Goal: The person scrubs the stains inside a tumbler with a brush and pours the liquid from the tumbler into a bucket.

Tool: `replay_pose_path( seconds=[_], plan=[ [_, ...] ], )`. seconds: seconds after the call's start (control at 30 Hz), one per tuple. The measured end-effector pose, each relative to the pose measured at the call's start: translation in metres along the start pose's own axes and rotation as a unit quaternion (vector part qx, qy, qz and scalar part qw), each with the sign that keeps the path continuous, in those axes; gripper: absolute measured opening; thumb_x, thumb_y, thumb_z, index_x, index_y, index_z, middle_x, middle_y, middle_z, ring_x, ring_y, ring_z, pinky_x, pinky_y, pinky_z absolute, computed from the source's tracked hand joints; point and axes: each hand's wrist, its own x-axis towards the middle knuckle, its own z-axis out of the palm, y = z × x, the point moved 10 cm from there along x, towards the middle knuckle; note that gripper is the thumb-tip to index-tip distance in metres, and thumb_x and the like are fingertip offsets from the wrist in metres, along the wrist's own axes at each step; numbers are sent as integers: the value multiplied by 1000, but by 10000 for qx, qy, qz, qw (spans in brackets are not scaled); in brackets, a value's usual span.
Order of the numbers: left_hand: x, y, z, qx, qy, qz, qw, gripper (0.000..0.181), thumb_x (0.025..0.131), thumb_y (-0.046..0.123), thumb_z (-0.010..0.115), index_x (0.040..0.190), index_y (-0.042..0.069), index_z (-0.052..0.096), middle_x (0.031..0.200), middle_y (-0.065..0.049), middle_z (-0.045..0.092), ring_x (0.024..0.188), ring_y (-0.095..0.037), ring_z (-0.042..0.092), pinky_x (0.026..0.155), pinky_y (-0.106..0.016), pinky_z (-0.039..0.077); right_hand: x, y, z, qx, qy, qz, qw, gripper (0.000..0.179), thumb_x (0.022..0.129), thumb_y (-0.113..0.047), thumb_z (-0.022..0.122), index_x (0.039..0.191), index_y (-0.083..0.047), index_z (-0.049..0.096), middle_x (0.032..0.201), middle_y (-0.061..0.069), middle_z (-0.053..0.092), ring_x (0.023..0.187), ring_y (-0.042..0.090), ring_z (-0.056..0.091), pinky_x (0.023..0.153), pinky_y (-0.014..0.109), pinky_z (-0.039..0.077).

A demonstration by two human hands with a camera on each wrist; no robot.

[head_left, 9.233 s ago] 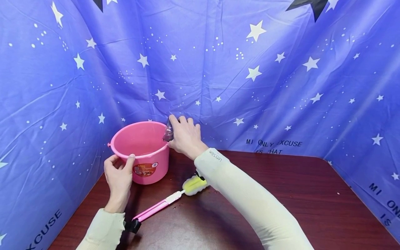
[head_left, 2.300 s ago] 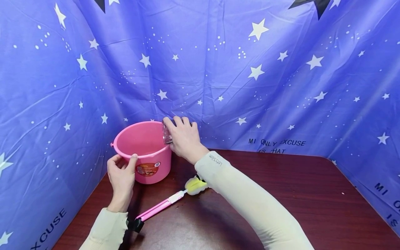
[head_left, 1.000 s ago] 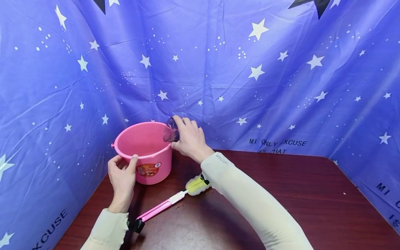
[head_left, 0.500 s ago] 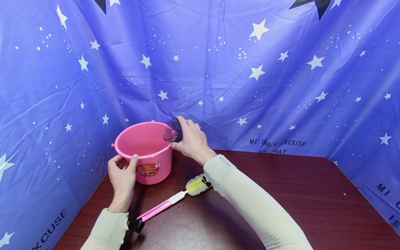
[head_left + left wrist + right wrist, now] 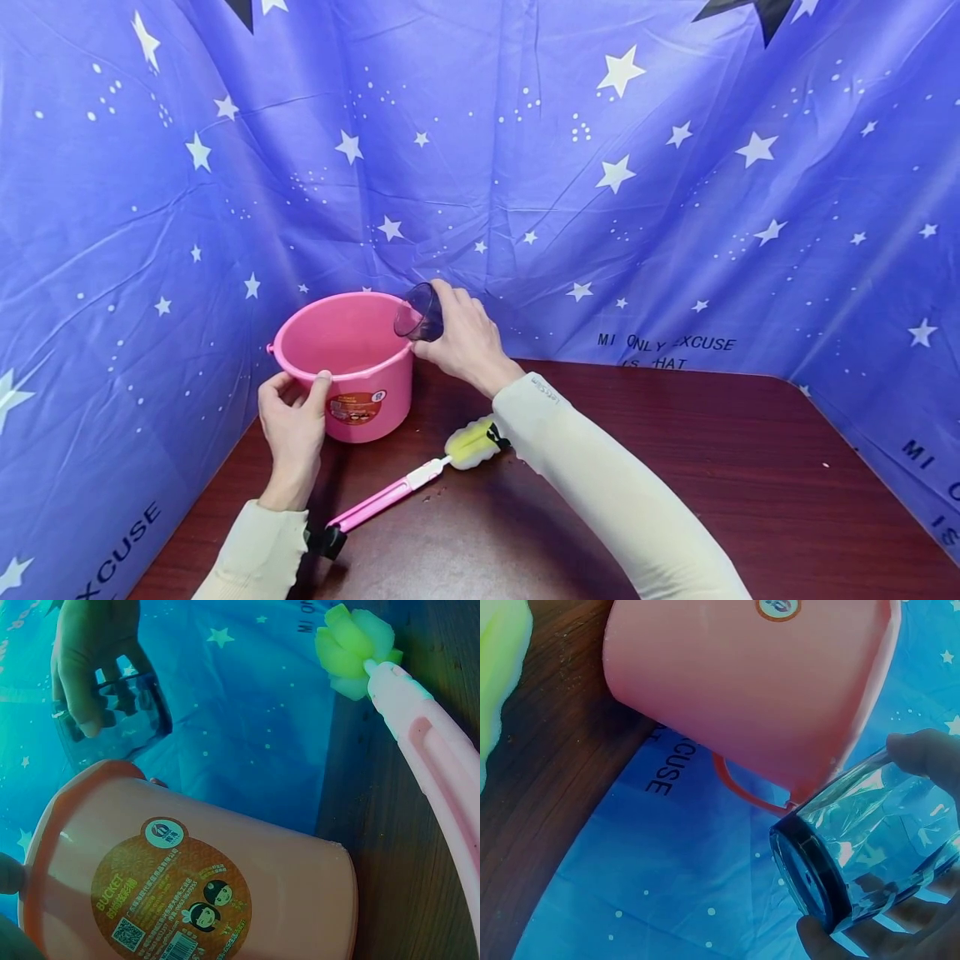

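Note:
My right hand [image 5: 467, 337] grips a dark, see-through drinking glass [image 5: 422, 313] at the bucket's right rim, thumb on the near side and fingers round the far side. The glass leans over, its mouth towards the bucket; in the right wrist view its thick base [image 5: 810, 874] faces down and left. With thumb and fingers my left hand [image 5: 292, 429] pinches the front left rim of the pink bucket [image 5: 393, 387]. The bucket stands upright, a round orange label [image 5: 176, 889] on its front. Its bottom is partly hidden from the head view.
A bottle brush lies on the dark red table [image 5: 645, 450] in front of the bucket, with a pink and white handle [image 5: 382, 502] and a yellow and white sponge head [image 5: 471, 444]. Small drops dot the table beside it. Blue starry cloth [image 5: 525, 167] hangs behind and along both sides.
The glass has turned from tipped over the bucket to more upright, showing its mouth. My right hand has drawn slightly right with it. The left hand keeps its hold on the rim.

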Motion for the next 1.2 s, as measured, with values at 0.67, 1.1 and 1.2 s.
replay_pose_path(
  seconds=[0.67,1.1,1.2],
  plan=[
    [1,-1,0,-50,-13,2,10000,58,82,16,74,124,-5,40,111,-1,43,105,-21,48,89,-28,40,-6,8,-1,371,221,88,9990,86,69,-50,77,141,-26,36,122,3,55,108,24,53,83,46,48],
    [0,0,0,-20,2,-16,10000,56,82,18,74,123,-3,41,111,-1,43,106,-22,49,93,-31,41,-13,18,1,699,333,198,9968,88,68,-52,76,141,-20,37,121,7,55,107,23,55,86,43,47],
    [-1,0,-1,35,24,-38,10000,57,82,19,75,123,-2,42,111,0,44,106,-22,49,95,-35,41,-16,20,3,744,306,272,9964,89,68,-51,77,141,-21,36,122,7,55,108,23,55,87,44,47]
  ],
)
